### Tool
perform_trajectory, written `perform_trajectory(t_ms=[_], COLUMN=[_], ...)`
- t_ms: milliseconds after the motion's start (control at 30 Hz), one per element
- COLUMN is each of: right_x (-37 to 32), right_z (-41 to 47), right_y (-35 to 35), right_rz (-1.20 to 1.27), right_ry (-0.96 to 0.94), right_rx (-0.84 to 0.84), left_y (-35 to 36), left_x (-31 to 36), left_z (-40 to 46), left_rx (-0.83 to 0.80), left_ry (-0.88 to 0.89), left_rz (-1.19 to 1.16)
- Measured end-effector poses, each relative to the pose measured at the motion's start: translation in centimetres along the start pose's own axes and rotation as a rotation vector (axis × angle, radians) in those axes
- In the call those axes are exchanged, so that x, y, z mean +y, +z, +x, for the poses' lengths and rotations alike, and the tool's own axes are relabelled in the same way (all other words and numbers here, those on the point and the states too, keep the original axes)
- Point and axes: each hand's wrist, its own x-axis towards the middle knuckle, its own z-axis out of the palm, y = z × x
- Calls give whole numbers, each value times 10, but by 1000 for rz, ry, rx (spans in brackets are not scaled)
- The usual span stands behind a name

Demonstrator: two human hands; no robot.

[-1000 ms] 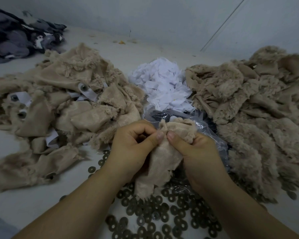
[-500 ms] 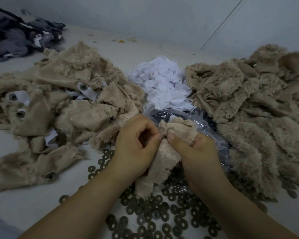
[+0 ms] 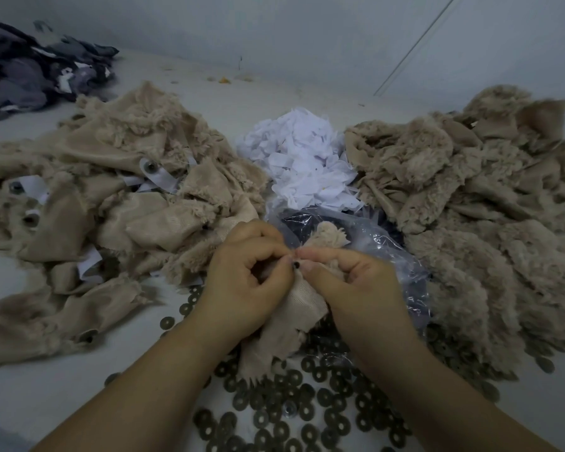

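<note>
Head view showed the left hand [image 3: 245,282] and right hand [image 3: 356,288] each pinching one beige scrap [image 3: 302,305], fingertips meeting at a small black stud [image 3: 296,265] (its seating in the cloth was unclear). The scrap hung over the washers [image 3: 307,402], just before the bag [image 3: 392,252], between the left pile [image 3: 128,190] and right pile [image 3: 454,207].

light: dim, bluish, flat; glare: on clear plastic bag [image 3: 366,243]; edges: wide-angle bending, softer away from bag
</note>
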Motion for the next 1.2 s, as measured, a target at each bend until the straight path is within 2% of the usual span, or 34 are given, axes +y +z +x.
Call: perform_trajectory(t_ms=[167, 367, 467, 633, 767, 1000, 1100, 1200], right_x=[-5, -24, -27, -18, -16, -26, -22, -20], right_z=[5, 18, 20, 26, 25, 26, 26, 28], right_y=[-9, -28, -31, -32, -35, -46, -46, -47], right_rz=[111, 206, 193, -6, -40, 18, -22, -51], right_ry=[90, -8, -77, -94, -37, -12, 0, -9], right_rx=[37, 137, 185, 215, 176, 133, 126, 113], left_y=[-4, -10, -11, -8, -3, 28, 42, 55], left_x=[2, 17, 28, 39, 40, 61, 60, 59], left_z=[1, 4, 3, 2, -1, -19, -26, -29], left_rx=[80, 190, 158, -122, -406, -711, -835, -879], left_ry=[-17, 101, 212, 318, 352, 504, 513, 483], left_rz=[-10, 147, 173, 186, 320, 291, 453, 654])
